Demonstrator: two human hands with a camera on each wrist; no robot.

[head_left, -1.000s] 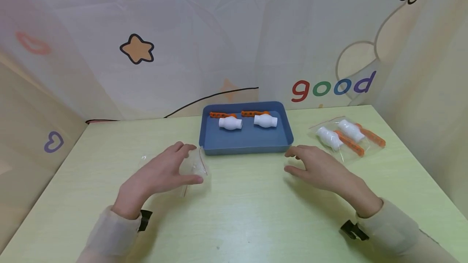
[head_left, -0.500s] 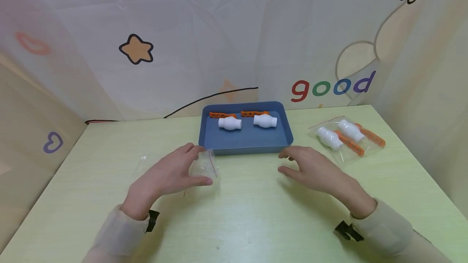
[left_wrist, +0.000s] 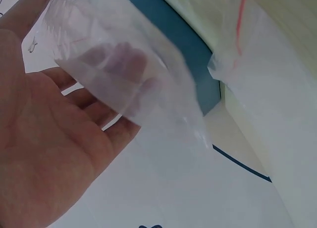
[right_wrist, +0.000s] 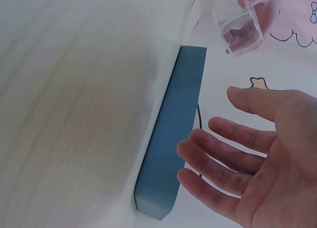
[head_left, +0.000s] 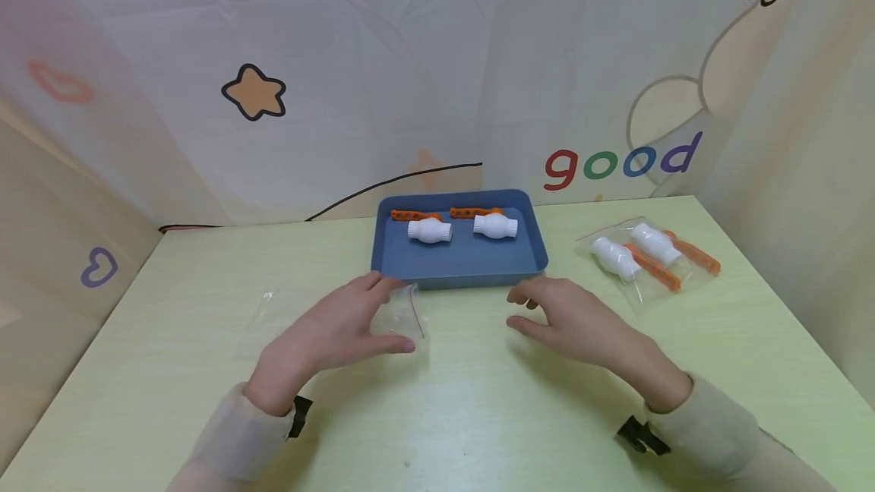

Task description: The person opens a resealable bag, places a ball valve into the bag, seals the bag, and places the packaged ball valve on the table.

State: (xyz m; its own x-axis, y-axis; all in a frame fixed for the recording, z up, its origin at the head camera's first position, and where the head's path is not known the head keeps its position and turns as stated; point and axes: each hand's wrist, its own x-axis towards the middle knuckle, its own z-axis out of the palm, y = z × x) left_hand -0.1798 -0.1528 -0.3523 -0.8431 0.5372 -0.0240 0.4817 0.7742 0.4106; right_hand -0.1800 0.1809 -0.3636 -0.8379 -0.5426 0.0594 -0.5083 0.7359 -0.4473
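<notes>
A small clear zip bag [head_left: 402, 315] hangs in my left hand [head_left: 335, 331], between thumb and fingers, just in front of the blue tray [head_left: 465, 263]. Through its plastic, in the left wrist view, the fingertips show behind the bag [left_wrist: 163, 99]; no contents can be seen in it. My right hand [head_left: 581, 319] hovers over the table near the tray's front right corner, its fingers loosely bent and holding nothing. Two white bulging plastic pieces with ribbed ends, the left one [head_left: 429, 231] and the right one [head_left: 495, 226], lie in the tray beside two orange perforated strips [head_left: 476, 212].
At the right, clear bags [head_left: 641, 294] hold two more white pieces and two orange strips. Another clear bag [head_left: 263, 317] lies flat on the table, left of my left hand. A printed cloth [head_left: 410, 97] hangs behind the table.
My left hand has moved right with the bag, leaving another bag in view on the table. The right hand has shifted left, so the hands are closer together. The tray stays put.
</notes>
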